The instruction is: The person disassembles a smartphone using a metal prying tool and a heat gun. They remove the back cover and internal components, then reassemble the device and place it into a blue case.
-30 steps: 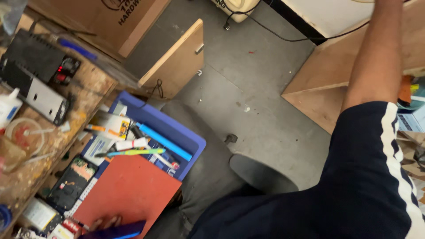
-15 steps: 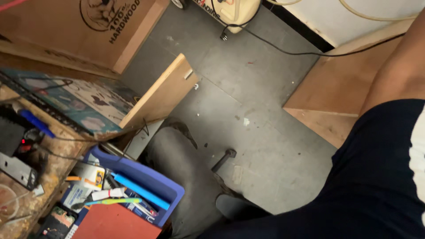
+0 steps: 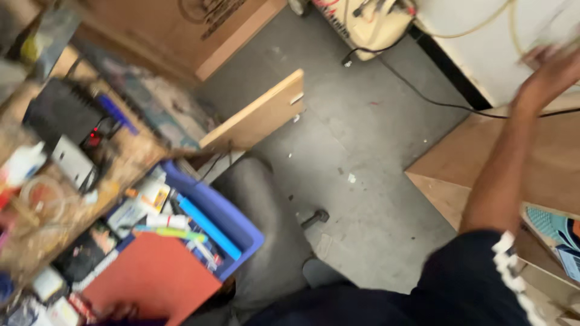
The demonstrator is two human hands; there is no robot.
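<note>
At upper right, the right hand reaches up toward pale cords, too blurred to tell whether its fingers grip. Bottom left, the left hand touches a red board on a blue bin; grip unclear. Steadying the bin helps while stretching.

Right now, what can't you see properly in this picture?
- Right hand: motion blur in the head view smears it, so whether it holds anything cannot be told.
- Left hand: cut off by the bottom edge, under the red board; only fingers show.
- Blue bin: the red board covers part of its contents.
- Workbench items: blurred, too small to tell apart.
</note>
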